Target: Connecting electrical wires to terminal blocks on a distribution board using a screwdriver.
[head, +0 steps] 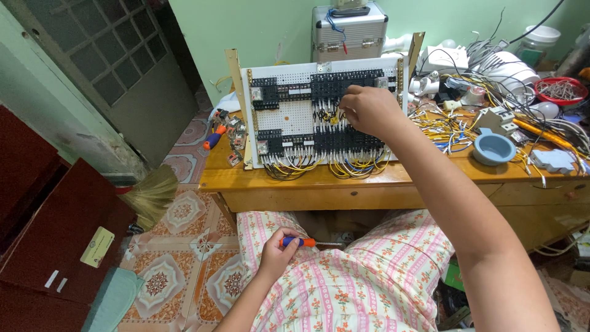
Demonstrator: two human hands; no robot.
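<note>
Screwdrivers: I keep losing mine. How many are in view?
2: an orange-and-blue-handled screwdriver in the left hand over the lap; another lying left of the white wiring panel. Clutter may hide more.

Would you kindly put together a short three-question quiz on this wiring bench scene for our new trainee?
1. True or false: the left hand holds a screwdriver over the lap.
2. What does the right hand touch?
A. the blue bowl
B. the wiring panel
C. the red dish
3. Fill in: the metal case stands ____ the panel, against the wall.

Key:
1. True: it grips the orange and blue handle.
2. B: its fingers reach among the black terminal blocks and yellow wires.
3. Behind.
</note>
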